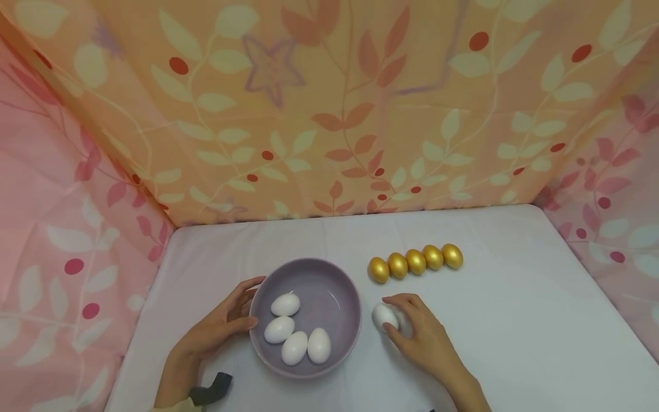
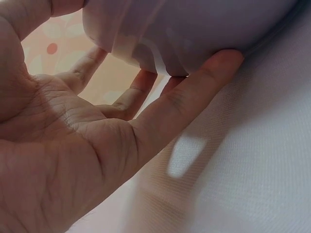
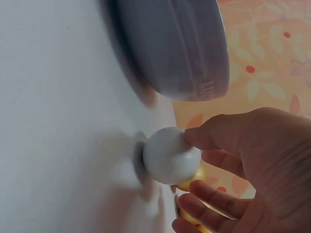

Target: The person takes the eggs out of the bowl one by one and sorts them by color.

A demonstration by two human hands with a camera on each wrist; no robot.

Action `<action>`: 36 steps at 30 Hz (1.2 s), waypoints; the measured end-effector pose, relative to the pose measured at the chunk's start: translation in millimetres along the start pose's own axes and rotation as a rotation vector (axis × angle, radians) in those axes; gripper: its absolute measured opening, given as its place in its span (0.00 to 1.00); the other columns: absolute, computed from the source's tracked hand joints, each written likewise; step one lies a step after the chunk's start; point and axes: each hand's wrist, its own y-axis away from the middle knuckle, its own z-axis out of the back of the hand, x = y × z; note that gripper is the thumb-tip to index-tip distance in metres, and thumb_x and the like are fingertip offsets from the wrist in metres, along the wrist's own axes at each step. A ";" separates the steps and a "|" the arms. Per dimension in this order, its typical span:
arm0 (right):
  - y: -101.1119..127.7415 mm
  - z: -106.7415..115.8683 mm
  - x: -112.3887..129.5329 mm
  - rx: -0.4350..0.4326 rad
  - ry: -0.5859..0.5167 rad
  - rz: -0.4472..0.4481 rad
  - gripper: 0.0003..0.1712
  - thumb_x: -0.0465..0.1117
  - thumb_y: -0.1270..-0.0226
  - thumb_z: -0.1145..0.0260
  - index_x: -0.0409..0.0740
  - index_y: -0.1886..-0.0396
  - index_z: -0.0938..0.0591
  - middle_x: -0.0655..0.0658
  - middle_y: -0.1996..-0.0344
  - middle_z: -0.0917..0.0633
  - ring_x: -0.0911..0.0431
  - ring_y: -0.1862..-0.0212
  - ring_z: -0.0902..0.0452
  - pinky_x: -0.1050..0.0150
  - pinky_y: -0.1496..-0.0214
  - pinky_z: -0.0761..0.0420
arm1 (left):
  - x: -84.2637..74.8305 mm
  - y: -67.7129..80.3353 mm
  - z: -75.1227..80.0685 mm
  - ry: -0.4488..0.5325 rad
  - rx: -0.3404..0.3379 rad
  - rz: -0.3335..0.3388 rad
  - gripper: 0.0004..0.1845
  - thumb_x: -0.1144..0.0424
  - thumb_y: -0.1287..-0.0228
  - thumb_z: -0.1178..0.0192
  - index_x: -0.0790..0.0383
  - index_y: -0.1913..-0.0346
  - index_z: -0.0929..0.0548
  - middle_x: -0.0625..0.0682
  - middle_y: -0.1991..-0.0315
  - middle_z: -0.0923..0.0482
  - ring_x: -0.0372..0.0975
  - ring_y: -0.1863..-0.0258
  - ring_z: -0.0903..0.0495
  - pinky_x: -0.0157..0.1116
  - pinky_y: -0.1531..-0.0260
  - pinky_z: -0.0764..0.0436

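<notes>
A round purple bowl [image 1: 337,312] sits left of centre on the table. Inside it, several white eggs [image 1: 294,348] lie along its left and near sides. My left hand [image 1: 218,325] holds the bowl from the left, thumb at the rim and fingers spread along the outer wall; the left wrist view shows fingertips against its underside. To the bowl's right, my right hand [image 1: 424,340] grips a single white egg [image 1: 383,315] between thumb and fingers. In the right wrist view the thumb lies on this egg [image 3: 167,158], close to the cloth, with the other fingers partly hidden behind.
Several golden eggs [image 1: 416,261] stand in a slanting row behind the right hand. White cloth [image 1: 540,320] covers the table. A patterned curtain [image 1: 329,143] rises at the back edge, and pink patterned cloth [image 1: 56,274] hangs at the sides.
</notes>
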 end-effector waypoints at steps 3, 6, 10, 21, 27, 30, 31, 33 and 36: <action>-0.6 -1.3 1.2 0.002 -0.006 0.000 0.28 0.40 0.40 0.19 0.57 0.39 0.15 0.57 0.43 0.17 0.54 0.39 0.16 0.46 0.41 0.16 | 0.4 0.4 -0.3 0.005 -0.005 0.009 0.42 0.74 0.25 0.44 0.54 0.15 0.50 0.65 0.21 0.40 0.30 0.26 0.29 0.31 0.35 0.23; -0.7 -2.7 2.7 0.034 -0.039 -0.021 0.27 0.39 0.39 0.20 0.56 0.40 0.15 0.58 0.44 0.17 0.56 0.42 0.16 0.52 0.42 0.15 | 0.7 -0.3 -0.4 0.010 -0.001 0.005 0.42 0.75 0.25 0.44 0.55 0.15 0.50 0.66 0.21 0.40 0.31 0.26 0.28 0.32 0.35 0.23; -1.4 -3.8 3.6 0.080 -0.136 -0.046 0.25 0.34 0.38 0.22 0.53 0.42 0.14 0.54 0.47 0.15 0.57 0.48 0.15 0.63 0.48 0.14 | 1.1 -1.7 0.2 0.013 0.010 -0.007 0.42 0.75 0.25 0.45 0.55 0.15 0.50 0.67 0.21 0.40 0.32 0.26 0.28 0.32 0.35 0.23; -2.2 -3.4 5.4 0.068 -0.081 -0.053 0.25 0.37 0.38 0.22 0.51 0.41 0.14 0.52 0.45 0.15 0.57 0.47 0.15 0.64 0.49 0.13 | 0.7 -0.6 0.5 0.022 0.015 -0.022 0.42 0.76 0.25 0.45 0.57 0.15 0.50 0.59 0.22 0.36 0.31 0.26 0.28 0.31 0.34 0.24; -7.0 2.5 11.5 0.017 0.000 0.015 0.27 0.41 0.37 0.21 0.53 0.38 0.15 0.57 0.43 0.17 0.56 0.43 0.16 0.56 0.46 0.15 | 0.4 0.8 -0.5 0.023 0.009 -0.024 0.42 0.76 0.25 0.45 0.56 0.15 0.50 0.63 0.22 0.37 0.33 0.26 0.28 0.32 0.35 0.23; -12.5 6.2 16.8 0.007 -0.002 0.065 0.26 0.41 0.37 0.21 0.53 0.38 0.16 0.57 0.42 0.17 0.55 0.42 0.16 0.54 0.45 0.16 | 0.4 0.9 -0.5 0.024 0.011 -0.025 0.41 0.76 0.25 0.45 0.56 0.15 0.50 0.64 0.22 0.38 0.33 0.26 0.28 0.33 0.35 0.22; -14.7 7.4 19.2 0.002 -0.004 0.086 0.26 0.41 0.37 0.21 0.52 0.38 0.15 0.57 0.42 0.17 0.55 0.42 0.16 0.53 0.45 0.16 | 0.3 0.7 -0.4 0.025 0.012 -0.026 0.41 0.76 0.25 0.45 0.56 0.15 0.50 0.64 0.22 0.38 0.33 0.26 0.28 0.33 0.35 0.22; -20.3 9.9 25.6 0.009 -0.018 0.118 0.26 0.40 0.36 0.22 0.51 0.38 0.15 0.57 0.41 0.17 0.55 0.40 0.17 0.52 0.43 0.16 | 0.1 0.1 -0.1 0.024 0.016 -0.030 0.41 0.76 0.24 0.45 0.56 0.15 0.50 0.65 0.21 0.39 0.33 0.26 0.28 0.32 0.35 0.23; -29.2 11.3 37.6 0.029 -0.029 0.189 0.25 0.40 0.36 0.22 0.51 0.38 0.16 0.56 0.40 0.18 0.56 0.37 0.19 0.50 0.40 0.16 | -0.2 0.2 -0.1 0.019 0.015 -0.032 0.41 0.75 0.24 0.45 0.56 0.15 0.50 0.68 0.21 0.41 0.32 0.25 0.29 0.31 0.34 0.23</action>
